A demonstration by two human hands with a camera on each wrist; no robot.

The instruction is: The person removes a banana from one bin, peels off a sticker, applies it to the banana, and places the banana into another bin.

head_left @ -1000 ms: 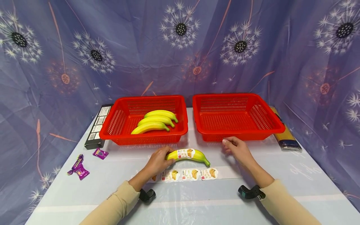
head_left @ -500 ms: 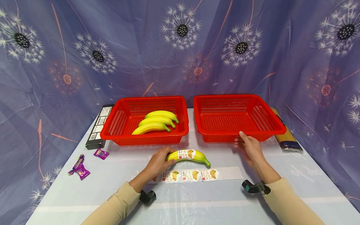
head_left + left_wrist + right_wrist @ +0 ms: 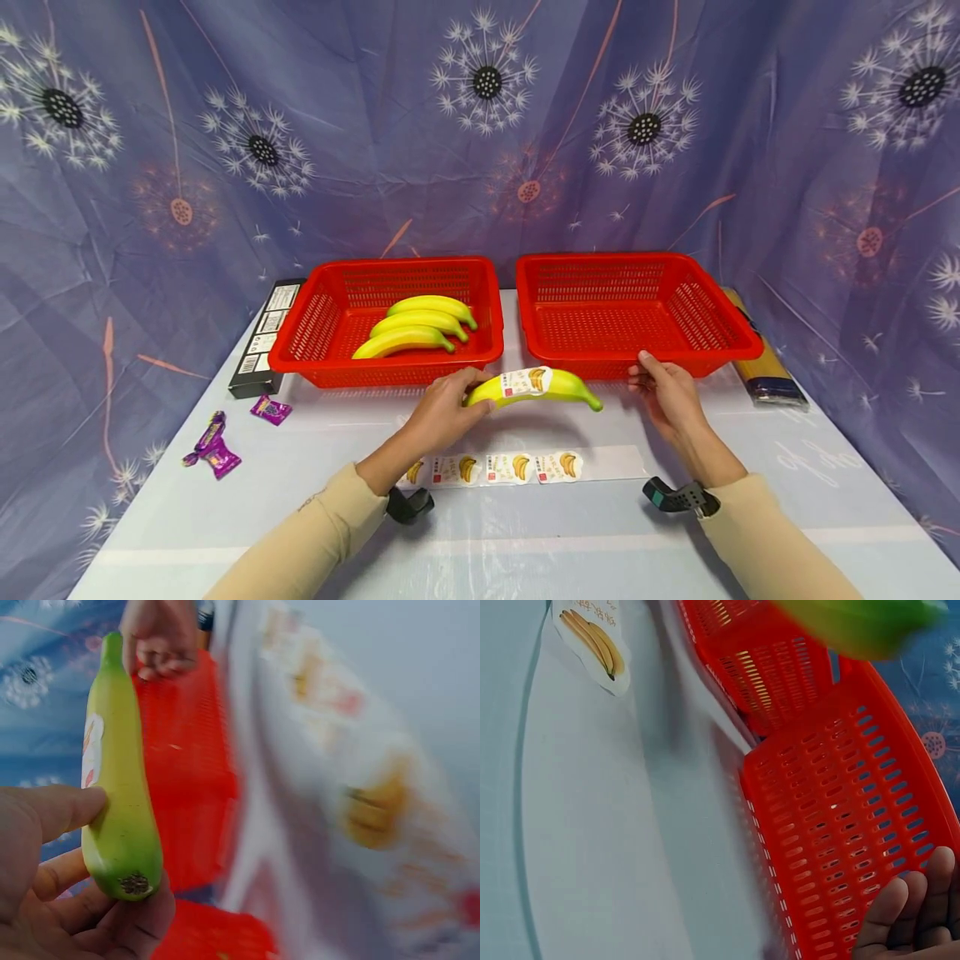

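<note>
My left hand (image 3: 442, 408) pinches the end of a banana (image 3: 517, 388) that bears a white sticker (image 3: 527, 381) printed with bananas. The banana is raised above the table, stem pointing right, in front of the two red baskets. In the left wrist view, thumb and fingers (image 3: 71, 810) curl round its blunt dark end. My right hand (image 3: 669, 398) is at the front wall of the right basket (image 3: 600, 364), thumb tip near the rim, fingers loosely bent. In the right wrist view, its fingers (image 3: 889, 907) overlap the basket's slotted wall and hold nothing.
Several bananas (image 3: 420, 321) lie in the left basket (image 3: 300, 365). A strip of banana stickers (image 3: 510, 468) lies on the table in front. Purple-wrapped candies (image 3: 217, 454) and a black box (image 3: 262, 342) are at the left; a yellow packet (image 3: 765, 367) is at the right.
My left hand has lifted the banana off the table and moved it forward and to the right. My right hand moved right along the right basket's front, then stayed there.
</note>
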